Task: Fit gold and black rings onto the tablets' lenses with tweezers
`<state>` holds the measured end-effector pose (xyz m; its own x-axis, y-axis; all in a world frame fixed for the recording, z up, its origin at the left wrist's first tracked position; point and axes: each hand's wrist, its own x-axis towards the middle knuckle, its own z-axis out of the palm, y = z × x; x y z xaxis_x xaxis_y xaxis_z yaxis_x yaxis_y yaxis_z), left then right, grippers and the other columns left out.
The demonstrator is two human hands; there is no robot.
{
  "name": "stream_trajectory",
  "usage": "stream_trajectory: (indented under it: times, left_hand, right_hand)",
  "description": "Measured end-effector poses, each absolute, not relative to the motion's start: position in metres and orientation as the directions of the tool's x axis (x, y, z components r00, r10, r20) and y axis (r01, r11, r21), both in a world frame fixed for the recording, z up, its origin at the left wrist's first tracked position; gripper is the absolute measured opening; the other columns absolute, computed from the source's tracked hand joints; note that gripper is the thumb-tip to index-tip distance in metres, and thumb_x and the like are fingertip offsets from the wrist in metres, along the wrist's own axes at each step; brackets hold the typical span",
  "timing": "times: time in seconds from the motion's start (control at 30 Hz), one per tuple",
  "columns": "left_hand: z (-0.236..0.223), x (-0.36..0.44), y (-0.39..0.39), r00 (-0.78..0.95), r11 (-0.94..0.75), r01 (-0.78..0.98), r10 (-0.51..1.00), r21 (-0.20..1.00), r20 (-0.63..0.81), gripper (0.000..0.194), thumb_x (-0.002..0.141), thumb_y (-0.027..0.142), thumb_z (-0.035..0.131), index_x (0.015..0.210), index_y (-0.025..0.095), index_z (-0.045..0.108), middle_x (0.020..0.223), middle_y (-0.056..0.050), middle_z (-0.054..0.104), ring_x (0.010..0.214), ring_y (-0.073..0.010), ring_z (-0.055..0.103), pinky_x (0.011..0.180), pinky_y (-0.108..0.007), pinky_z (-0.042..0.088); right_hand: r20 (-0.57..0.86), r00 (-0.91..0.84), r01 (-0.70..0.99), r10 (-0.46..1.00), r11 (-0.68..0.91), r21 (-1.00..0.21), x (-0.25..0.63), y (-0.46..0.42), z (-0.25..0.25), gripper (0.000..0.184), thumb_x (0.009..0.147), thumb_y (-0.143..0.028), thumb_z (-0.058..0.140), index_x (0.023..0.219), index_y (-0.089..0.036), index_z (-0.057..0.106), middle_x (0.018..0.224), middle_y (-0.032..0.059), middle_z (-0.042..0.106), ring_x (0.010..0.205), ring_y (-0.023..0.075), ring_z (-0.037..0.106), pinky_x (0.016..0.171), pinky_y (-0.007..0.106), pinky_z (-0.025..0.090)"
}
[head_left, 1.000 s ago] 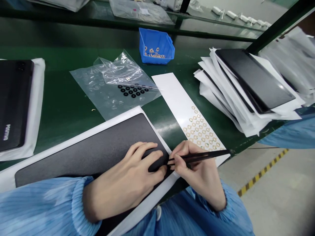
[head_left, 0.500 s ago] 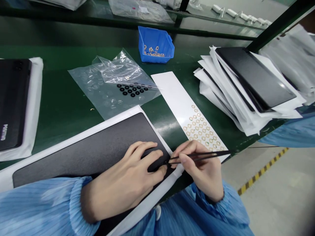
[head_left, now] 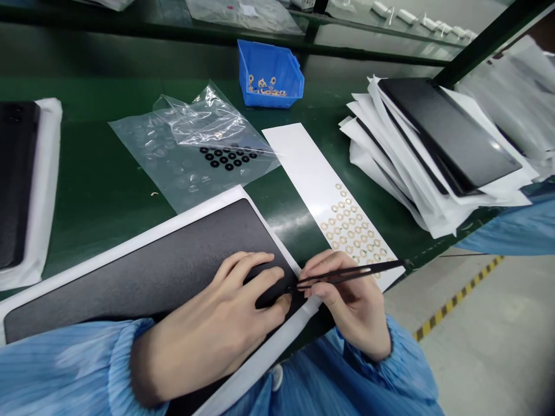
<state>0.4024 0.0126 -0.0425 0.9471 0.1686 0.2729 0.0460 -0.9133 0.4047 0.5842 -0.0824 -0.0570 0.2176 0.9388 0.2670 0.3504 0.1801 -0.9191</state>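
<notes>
A dark grey flat panel [head_left: 143,271] lies on a white sheet in front of me. My left hand [head_left: 225,323] rests flat on the panel's near right corner, fingers spread. My right hand [head_left: 347,300] pinches black tweezers [head_left: 347,273], whose tips meet the panel's corner beside my left fingertips. Whatever the tips hold is too small to see. Just right of the panel lies a white strip [head_left: 321,190] carrying several small gold rings [head_left: 353,231].
A clear plastic bag [head_left: 195,144] with several black rings lies behind the panel. A blue bin [head_left: 269,75] holds gold rings. Stacked dark panels between white sheets [head_left: 437,150] sit at right, another panel [head_left: 17,179] at left. The green table's edge [head_left: 433,248] runs close on the right.
The view has drifted slightly, so everything sits a little more to the left. My hands and the tweezers stay at the panel's corner.
</notes>
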Motion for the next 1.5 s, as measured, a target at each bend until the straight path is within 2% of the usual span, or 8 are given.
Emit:
stream_trajectory:
  times: [0.2,0.43,0.53,0.63,0.77,1.1,1.33,1.5]
  left_hand:
    - [-0.044,0.402,0.012,0.937,-0.914,0.04,0.174,0.403,0.302,0.03,0.09,0.008,0.035,0.105,0.015,0.06,0.104,-0.011,0.057,0.112,-0.03,0.045,0.091,-0.046,0.043]
    - [-0.047,0.401,0.011,0.865,-0.872,0.117,0.324,0.475,0.383,0.021,0.092,0.009,0.039,0.089,0.01,0.06,0.098,-0.011,0.059,0.108,-0.023,0.049,0.091,-0.035,0.044]
    - [-0.048,0.402,0.012,0.878,-0.885,0.131,0.312,0.446,0.362,0.023,0.093,0.011,0.037,0.089,0.011,0.06,0.1,-0.011,0.059,0.107,-0.0241,0.049,0.088,-0.037,0.045]
    - [-0.048,0.403,0.012,0.882,-0.9,0.142,0.303,0.412,0.36,0.024,0.093,0.011,0.035,0.089,0.012,0.059,0.101,-0.011,0.058,0.104,-0.024,0.05,0.086,-0.037,0.046]
    - [-0.048,0.403,0.012,0.889,-0.912,0.141,0.288,0.386,0.356,0.025,0.092,0.01,0.033,0.089,0.01,0.058,0.099,-0.012,0.057,0.1,-0.0246,0.051,0.083,-0.039,0.047]
    - [-0.049,0.402,0.012,0.899,-0.901,0.155,0.299,0.406,0.32,0.022,0.089,0.009,0.036,0.09,0.012,0.057,0.099,-0.011,0.056,0.098,-0.0236,0.051,0.083,-0.038,0.047]
    - [-0.049,0.403,0.013,0.897,-0.891,0.147,0.304,0.429,0.322,0.021,0.09,0.009,0.035,0.089,0.012,0.056,0.101,-0.011,0.056,0.101,-0.0239,0.049,0.085,-0.039,0.046]
    - [-0.05,0.405,0.011,0.907,-0.902,0.178,0.305,0.393,0.291,0.013,0.083,0.007,0.043,0.086,0.012,0.055,0.101,-0.011,0.055,0.097,-0.0243,0.049,0.084,-0.039,0.045]
  right_hand:
    - [0.275,0.244,0.349,0.93,0.18,-0.92,0.581,-0.081,-0.059,0.006,0.087,-0.018,0.058,0.081,-0.02,0.059,0.073,0.0017,0.063,0.064,0.0148,0.062,0.058,0.028,0.051]
    - [0.283,0.302,0.237,0.91,0.215,-0.947,0.585,-0.093,-0.04,0.015,0.092,-0.03,0.053,0.081,-0.02,0.058,0.069,0.002,0.059,0.054,0.0143,0.058,0.047,0.027,0.048]
    - [0.258,0.179,0.402,0.949,0.169,-0.9,0.6,-0.09,-0.015,0.016,0.091,-0.03,0.054,0.08,-0.021,0.06,0.068,0.004,0.061,0.059,0.0169,0.06,0.052,0.03,0.05]
    - [0.184,-0.082,0.554,0.979,0.199,-0.809,0.611,-0.074,0.001,0.017,0.089,-0.032,0.057,0.078,-0.02,0.062,0.07,0.0047,0.063,0.063,0.0169,0.061,0.057,0.029,0.05]
    - [0.136,-0.29,0.491,0.947,0.269,-0.828,0.611,-0.054,-0.008,0.023,0.091,-0.039,0.053,0.084,-0.018,0.06,0.077,0.0051,0.064,0.072,0.017,0.063,0.066,0.03,0.052]
    - [0.203,-0.254,0.505,0.946,0.308,-0.806,0.605,-0.058,-0.034,0.027,0.091,-0.041,0.052,0.081,-0.016,0.059,0.076,0.0053,0.064,0.072,0.0165,0.063,0.066,0.03,0.05]
    - [0.215,-0.209,0.568,0.954,0.297,-0.767,0.612,-0.046,0.003,0.028,0.088,-0.041,0.057,0.073,-0.017,0.06,0.068,0.0034,0.062,0.064,0.0157,0.061,0.06,0.028,0.049]
    - [0.203,-0.271,0.512,0.941,0.32,-0.797,0.59,0.036,0.018,0.021,0.079,-0.035,0.066,0.07,-0.018,0.057,0.066,0.0001,0.061,0.059,0.0154,0.062,0.058,0.026,0.051]
